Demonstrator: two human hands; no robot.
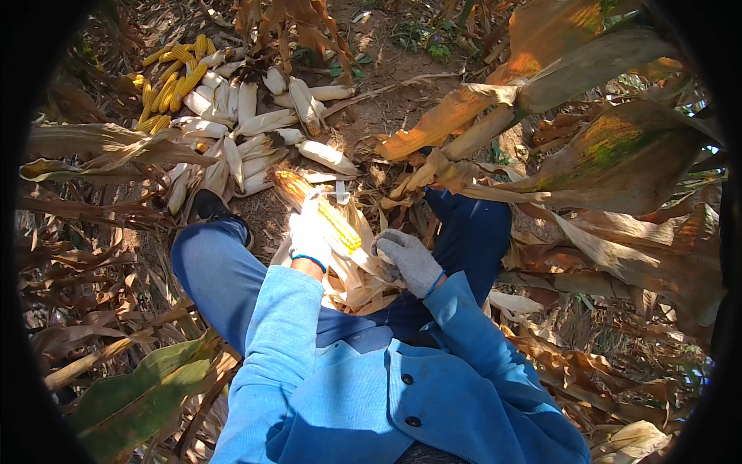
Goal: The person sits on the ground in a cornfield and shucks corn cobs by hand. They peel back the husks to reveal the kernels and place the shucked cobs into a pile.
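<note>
A yellow ear of corn (336,224) lies slantwise in front of me, its kernels bare along much of its length. My left hand (309,232), in a white knit glove bleached by sunlight, grips it from the left side. My right hand (408,259), in a greyish knit glove, has its fingers curled around the pale corn husk (370,262) at the ear's near end. Exactly how those fingers meet the husk is partly hidden. Beneath both hands, loose peeled husks (346,290) are heaped between my legs.
Unhusked ears (264,123) lie piled on the soil ahead, beside a heap of bare yellow cobs (177,81) at far left. Dry corn leaves (614,156) hang close on the right; more dry stalks (87,139) reach in from the left. My bent knees (203,255) flank the work.
</note>
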